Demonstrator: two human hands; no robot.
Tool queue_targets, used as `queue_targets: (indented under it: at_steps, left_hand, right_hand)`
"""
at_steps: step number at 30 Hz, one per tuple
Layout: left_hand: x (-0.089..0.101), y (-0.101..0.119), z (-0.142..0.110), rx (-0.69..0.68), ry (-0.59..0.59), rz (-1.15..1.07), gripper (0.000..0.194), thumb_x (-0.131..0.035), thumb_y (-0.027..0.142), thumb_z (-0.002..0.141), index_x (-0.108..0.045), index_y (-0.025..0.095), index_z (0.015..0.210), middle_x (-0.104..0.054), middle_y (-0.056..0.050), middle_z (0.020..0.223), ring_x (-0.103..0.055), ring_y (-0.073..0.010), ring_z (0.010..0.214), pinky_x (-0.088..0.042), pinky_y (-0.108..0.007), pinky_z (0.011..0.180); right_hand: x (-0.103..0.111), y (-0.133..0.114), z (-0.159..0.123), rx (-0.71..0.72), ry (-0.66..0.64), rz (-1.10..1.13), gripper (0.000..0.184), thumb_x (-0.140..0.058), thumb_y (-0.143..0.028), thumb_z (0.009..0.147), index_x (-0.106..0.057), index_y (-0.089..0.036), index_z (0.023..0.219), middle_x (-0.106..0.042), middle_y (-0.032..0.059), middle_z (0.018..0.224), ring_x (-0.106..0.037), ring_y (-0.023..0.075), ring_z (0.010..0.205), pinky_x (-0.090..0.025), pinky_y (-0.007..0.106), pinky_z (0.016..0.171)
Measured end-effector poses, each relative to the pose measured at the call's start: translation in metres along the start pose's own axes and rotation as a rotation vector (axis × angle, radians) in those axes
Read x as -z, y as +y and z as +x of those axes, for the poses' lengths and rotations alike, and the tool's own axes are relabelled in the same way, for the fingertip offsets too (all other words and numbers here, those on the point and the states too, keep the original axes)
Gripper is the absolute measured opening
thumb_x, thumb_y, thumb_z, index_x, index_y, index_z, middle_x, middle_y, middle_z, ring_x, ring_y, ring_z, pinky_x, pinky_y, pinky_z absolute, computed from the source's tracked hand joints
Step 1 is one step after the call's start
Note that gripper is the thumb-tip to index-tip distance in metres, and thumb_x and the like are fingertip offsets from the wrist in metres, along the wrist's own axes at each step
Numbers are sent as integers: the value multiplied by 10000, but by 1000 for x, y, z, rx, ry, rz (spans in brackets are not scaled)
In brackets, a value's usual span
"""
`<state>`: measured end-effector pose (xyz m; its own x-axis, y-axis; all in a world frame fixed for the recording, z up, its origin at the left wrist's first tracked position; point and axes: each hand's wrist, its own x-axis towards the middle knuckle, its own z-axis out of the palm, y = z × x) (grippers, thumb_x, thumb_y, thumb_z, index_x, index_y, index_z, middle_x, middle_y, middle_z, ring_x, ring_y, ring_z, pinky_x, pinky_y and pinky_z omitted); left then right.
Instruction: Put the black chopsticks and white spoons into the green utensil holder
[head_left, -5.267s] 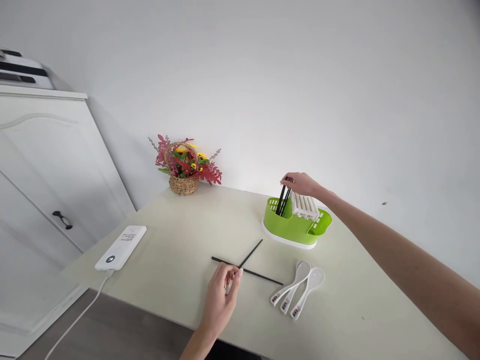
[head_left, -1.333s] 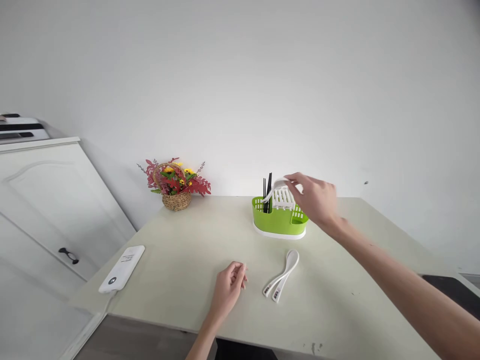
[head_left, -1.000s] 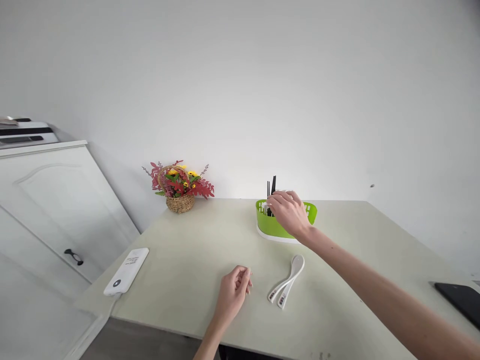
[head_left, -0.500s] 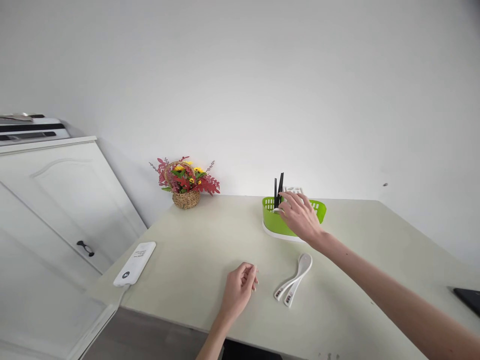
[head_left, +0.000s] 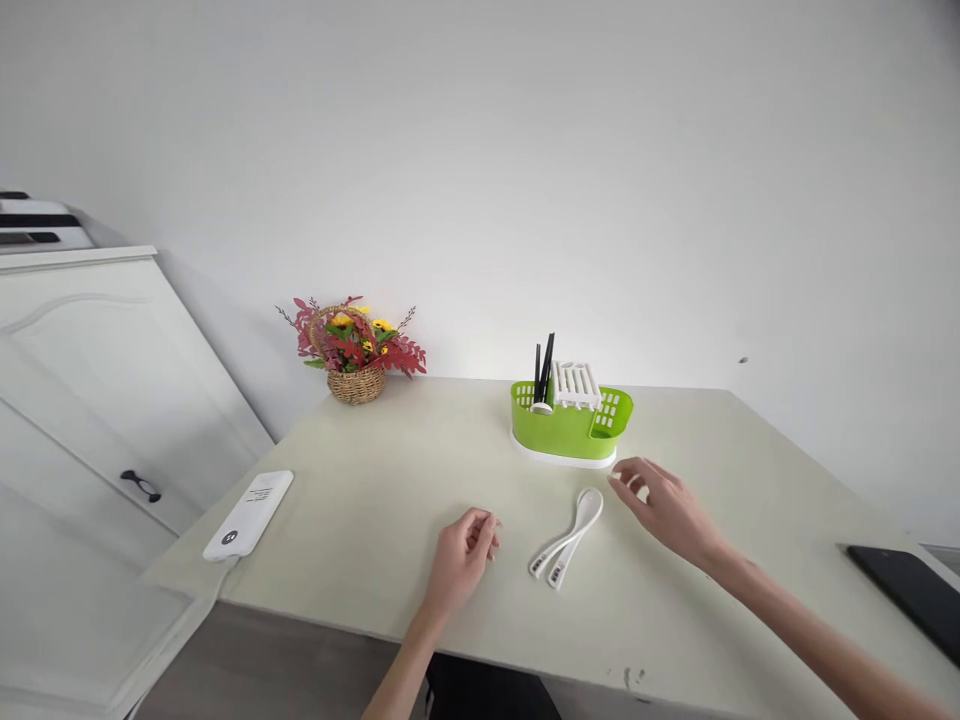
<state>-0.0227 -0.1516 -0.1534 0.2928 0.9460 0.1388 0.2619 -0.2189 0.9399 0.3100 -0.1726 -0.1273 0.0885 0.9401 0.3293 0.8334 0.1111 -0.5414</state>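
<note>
Two white spoons (head_left: 576,530) lie crossed on the table, bowls pointing away from me. Just right of their bowls hovers my right hand (head_left: 660,503), thumb and fingers curved apart with nothing between them. To the left of the spoon handles, my left hand (head_left: 463,550) rests with its fingers curled in; I see nothing in it. Behind the spoons stands a green utensil basket (head_left: 561,434) on a white base. Black chopsticks (head_left: 546,368) and a white spoon (head_left: 541,408) stand in its left part, and a white slatted rack (head_left: 576,384) sits across its middle.
A wicker basket of artificial flowers (head_left: 355,384) stands at the back left. Near the left edge lies a white power bank (head_left: 249,515) with a cable. A black phone (head_left: 911,592) is at the right edge. A white cabinet (head_left: 112,400) stands left of the table (head_left: 375,480).
My right hand has pulled back from the green basket toward me, down beside the two spoons. A white spoon now shows in the basket. The view has shifted slightly; my left hand stays curled.
</note>
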Motion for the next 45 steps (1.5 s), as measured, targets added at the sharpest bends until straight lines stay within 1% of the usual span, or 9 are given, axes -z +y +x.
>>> queue_targets:
  at_steps: [4, 8, 20, 25, 29, 32, 36, 41, 45]
  left_hand:
    - [0, 0, 0, -4, -8, 12, 379, -519, 535, 1012, -635, 192, 903, -643, -9, 739, -602, -141, 624, -482, -242, 609]
    - [-1, 1, 0, -4, -8, 17, 371, -518, 529, 1014, -640, 193, 917, -643, -6, 744, -603, -138, 624, -486, -244, 611]
    - [-1, 6, 1, 2, -6, 34, 364, -530, 524, 1005, -639, 193, 899, -637, -4, 737, -592, -138, 627, -477, -244, 616]
    - [-1, 8, 2, 12, -4, 38, 358, -536, 519, 1001, -640, 191, 900, -638, -8, 736, -589, -140, 622, -475, -242, 609]
    - [-1, 6, 1, 11, -8, 35, 360, -523, 518, 1009, -645, 194, 913, -644, -11, 750, -598, -141, 627, -480, -244, 615]
    - [-1, 4, 0, 19, -11, 28, 360, -518, 520, 1013, -648, 198, 920, -647, -11, 753, -604, -141, 630, -481, -241, 614]
    - [-1, 3, -1, 23, -7, 31, 363, -523, 527, 1009, -654, 199, 924, -662, -15, 753, -610, -141, 624, -473, -237, 603]
    - [-1, 6, -1, 21, -8, 38, 378, -521, 542, 1004, -650, 199, 914, -665, -19, 741, -612, -144, 617, -462, -233, 590]
    - [-1, 6, -1, 19, 0, 35, 404, -517, 566, 1000, -646, 195, 904, -665, -24, 735, -611, -147, 616, -461, -232, 584]
  right_hand:
    - [-18, 10, -11, -275, -213, 131, 390, -438, -626, 956, -565, -266, 1036, -725, -10, 752, -681, 204, 651, -513, 347, 702]
    - [-27, -4, -3, -375, -334, 151, 376, -468, -627, 938, -544, -263, 993, -741, -34, 721, -665, 178, 554, -489, 329, 697]
    - [-43, -16, 3, -396, -359, 113, 242, -501, -431, 940, -523, -245, 1093, -775, -24, 774, -710, 184, 632, -450, 308, 677]
    - [-45, -12, 6, -363, -376, 139, 185, -448, -395, 974, -554, -248, 938, -777, -22, 773, -675, 153, 535, -480, 302, 680]
    - [-37, -9, 7, -318, -390, 173, 283, -398, -406, 1004, -550, -242, 829, -792, -9, 805, -696, 143, 543, -490, 277, 640]
    - [-17, -9, 8, -275, -387, 180, 308, -411, -437, 1003, -570, -242, 825, -800, -5, 840, -710, 143, 572, -491, 269, 632]
    - [33, -23, 17, -185, -244, 107, 382, -426, -541, 990, -623, -247, 846, -776, 3, 745, -680, 157, 558, -474, 280, 607]
    - [97, -73, 41, -129, 132, 68, 392, -494, -605, 960, -646, -248, 901, -751, 5, 658, -619, 175, 494, -441, 304, 565]
    - [112, -111, 73, -29, 456, 31, 315, -517, -532, 987, -623, -243, 921, -781, 12, 748, -697, 186, 609, -464, 309, 683]
